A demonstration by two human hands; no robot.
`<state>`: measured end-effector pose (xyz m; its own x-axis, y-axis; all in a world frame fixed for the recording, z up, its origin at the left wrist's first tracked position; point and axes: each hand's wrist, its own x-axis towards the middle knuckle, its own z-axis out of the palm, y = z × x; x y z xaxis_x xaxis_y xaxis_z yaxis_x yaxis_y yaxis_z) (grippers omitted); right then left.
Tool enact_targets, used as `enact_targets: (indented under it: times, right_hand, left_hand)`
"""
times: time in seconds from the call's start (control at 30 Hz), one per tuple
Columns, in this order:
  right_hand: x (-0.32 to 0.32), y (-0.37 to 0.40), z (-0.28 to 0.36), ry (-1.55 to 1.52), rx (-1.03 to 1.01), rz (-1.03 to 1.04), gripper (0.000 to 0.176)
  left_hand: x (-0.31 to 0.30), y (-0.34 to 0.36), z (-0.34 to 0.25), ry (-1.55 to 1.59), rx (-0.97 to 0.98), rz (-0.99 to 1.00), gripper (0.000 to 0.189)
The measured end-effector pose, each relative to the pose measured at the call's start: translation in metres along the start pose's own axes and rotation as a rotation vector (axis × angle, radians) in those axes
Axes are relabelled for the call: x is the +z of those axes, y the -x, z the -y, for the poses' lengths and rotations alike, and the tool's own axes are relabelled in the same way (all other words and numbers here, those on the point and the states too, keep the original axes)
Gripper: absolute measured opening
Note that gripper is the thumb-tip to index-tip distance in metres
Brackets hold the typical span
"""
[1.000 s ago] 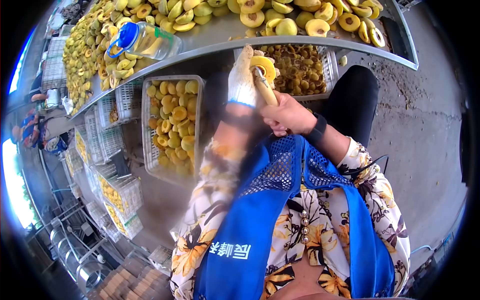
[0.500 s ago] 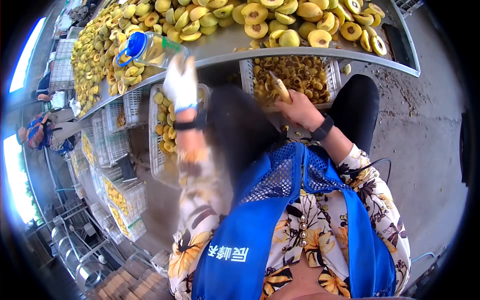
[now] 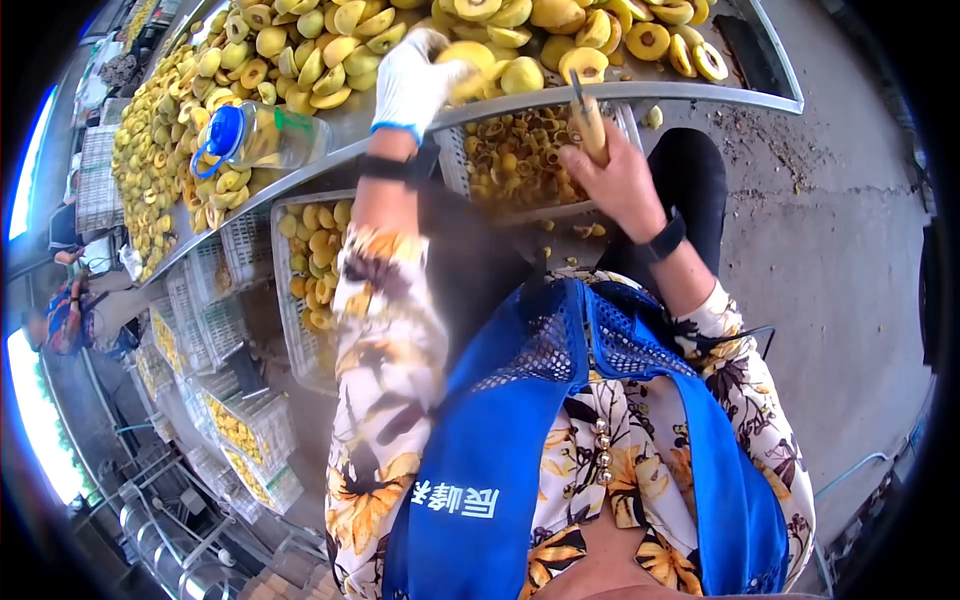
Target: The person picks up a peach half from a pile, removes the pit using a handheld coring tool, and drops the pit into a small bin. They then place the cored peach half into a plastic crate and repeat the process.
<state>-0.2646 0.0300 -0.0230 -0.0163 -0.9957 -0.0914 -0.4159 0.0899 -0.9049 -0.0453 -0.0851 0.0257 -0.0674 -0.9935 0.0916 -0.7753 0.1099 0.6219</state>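
Observation:
My left hand (image 3: 415, 85), in a white knitted glove with a blue cuff, is at the metal table's edge. Its fingers and thumb close around a yellow peach half (image 3: 468, 60), which is slightly blurred. My bare right hand (image 3: 618, 175) grips a pitting tool (image 3: 590, 130) by its wooden handle, the narrow metal tip pointing up toward the table. Halved peaches (image 3: 350, 50) lie heaped on the metal table (image 3: 690, 92), some with pits showing. Below the tool, a white crate (image 3: 455, 165) holds brownish pits and scraps (image 3: 510, 160).
A clear bottle with a blue lid (image 3: 265, 135) lies among the peaches at left. Beside my left leg stands a crate of peach halves (image 3: 290, 300). More stacked crates (image 3: 240, 430) and another person (image 3: 75, 315) are farther left. Scraps litter the floor (image 3: 790, 160) at right.
My left hand has moved up and right from beside the bottle to the peaches and now holds one. My right hand has risen slightly with the tool. The view has shifted.

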Motion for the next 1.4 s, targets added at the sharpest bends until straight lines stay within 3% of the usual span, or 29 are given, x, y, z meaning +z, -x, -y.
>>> enact_targets:
  times: [0.03, 0.07, 0.13, 0.2, 0.23, 0.33, 0.37, 0.47, 0.53, 0.57, 0.67, 0.7, 0.8, 0.9, 1.0, 1.1, 1.2, 1.23, 1.37, 1.4]
  right_hand:
    - [-0.002, -0.005, 0.006, -0.011, -0.059, 0.02, 0.046]
    - [-0.004, -0.011, 0.012, -0.021, -0.123, 0.041, 0.048]
    - [0.004, -0.02, 0.015, -0.113, -0.221, 0.104, 0.049]
    - [0.023, -0.024, 0.013, -0.278, -0.28, 0.183, 0.049]
    - [0.022, -0.014, 0.03, -0.569, -0.153, 0.275, 0.034]
    - [0.047, -0.004, 0.028, -0.755, 0.205, 0.121, 0.026]
    - [0.057, 0.002, 0.029, -0.829, 0.254, 0.08, 0.021]
    - [0.085, 0.011, -0.007, -0.191, 0.047, -0.021, 0.025]
    - [0.064, 0.021, 0.009, -0.01, -0.166, 0.069, 0.027]
    - [0.055, 0.026, 0.018, 0.079, -0.275, 0.112, 0.028]
    - [0.045, 0.033, 0.024, 0.117, -0.123, 0.256, 0.026]
    - [0.039, 0.035, 0.033, 0.166, -0.186, 0.326, 0.023]
    - [0.045, 0.037, 0.02, 0.167, -0.131, 0.331, 0.022]
    - [0.045, 0.041, 0.02, 0.232, -0.2, 0.335, 0.02]
    - [0.039, 0.041, 0.028, 0.278, -0.274, 0.405, 0.02]
    - [0.043, 0.04, 0.018, 0.211, -0.183, 0.465, 0.022]
    - [0.051, 0.039, 0.005, 0.061, -0.227, 0.421, 0.02]
    - [0.049, 0.038, 0.01, -0.011, -0.107, 0.474, 0.018]
    - [0.047, 0.039, 0.035, -0.164, 0.225, 0.635, 0.012]
    - [0.05, 0.042, 0.034, -0.163, 0.28, 0.656, 0.01]
  left_hand:
    - [0.007, 0.013, 0.013, 0.383, -0.026, 0.14, 0.041]
    - [-0.011, 0.034, -0.012, 0.417, -0.089, 0.314, 0.036]
    - [-0.014, 0.062, -0.03, 0.701, -0.196, 0.476, 0.033]
    - [0.002, 0.077, -0.021, 0.735, -0.154, 0.295, 0.032]
    - [-0.001, 0.085, -0.027, 0.739, -0.141, 0.206, 0.028]
    - [0.035, 0.115, -0.031, 1.435, -0.186, -0.054, 0.05]
    - [0.052, 0.119, -0.031, 1.46, -0.246, -0.136, 0.063]
    - [0.056, 0.123, -0.034, 1.515, -0.435, -0.247, 0.057]
    - [0.061, 0.122, -0.01, 1.72, -0.512, -0.234, 0.052]
    - [0.067, 0.117, 0.001, 1.592, -0.5, -0.304, 0.053]
    - [0.056, 0.12, 0.008, 1.759, -0.394, -0.071, 0.058]
    - [0.06, 0.115, 0.008, 1.595, -0.443, -0.155, 0.061]
    - [0.06, 0.114, 0.004, 1.56, -0.442, -0.15, 0.062]
    - [0.065, 0.114, 0.006, 1.363, -0.373, -0.232, 0.064]
    - [0.053, 0.112, 0.005, 1.197, -0.355, -0.092, 0.065]
    - [0.036, 0.104, 0.006, 1.177, -0.473, 0.214, 0.064]
    - [0.032, 0.101, 0.009, 1.312, -0.448, 0.342, 0.063]
    - [0.034, 0.106, 0.003, 1.494, -0.46, 0.223, 0.052]
    - [0.059, 0.127, -0.018, 1.344, -0.446, -0.371, 0.016]
    - [0.058, 0.128, -0.024, 1.366, -0.487, -0.389, 0.014]
